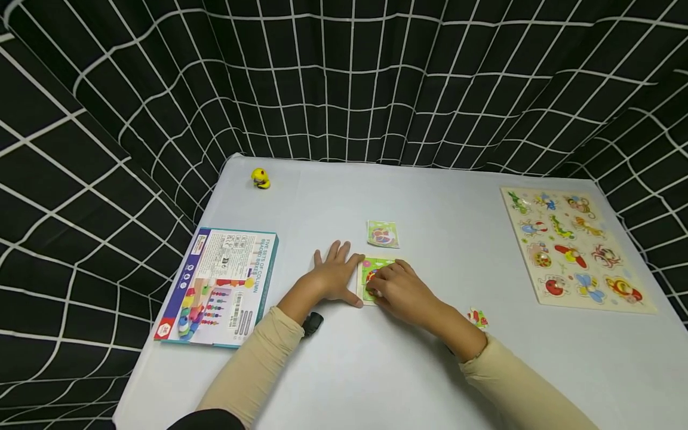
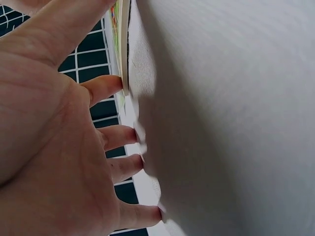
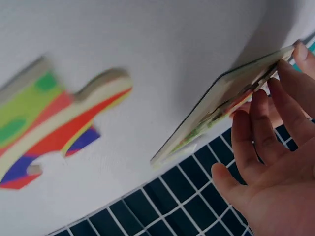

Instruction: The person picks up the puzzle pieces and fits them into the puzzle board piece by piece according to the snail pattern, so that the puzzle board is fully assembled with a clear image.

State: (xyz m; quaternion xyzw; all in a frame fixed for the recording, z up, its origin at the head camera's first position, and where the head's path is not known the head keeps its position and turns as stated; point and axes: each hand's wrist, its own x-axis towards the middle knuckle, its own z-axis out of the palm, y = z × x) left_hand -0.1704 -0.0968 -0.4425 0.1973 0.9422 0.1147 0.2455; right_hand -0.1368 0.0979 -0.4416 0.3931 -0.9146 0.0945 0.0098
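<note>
A small square jigsaw puzzle board with a green picture lies flat between the hands. My left hand is spread beside its left edge, its thumb and index finger touching the board. The other left fingertips rest on the white table. Over the board's right half, my right hand bends its fingers down and pinches a colourful puzzle piece at the tray. Most of that piece is hidden by the fingers. A loose puzzle piece, red, white and green, lies beside the right forearm.
A small picture card lies just beyond the board. The beaded toy box is at the left, with a yellow toy figure farther back. At the right lies a large wooden insect puzzle. Black grid curtains surround the table.
</note>
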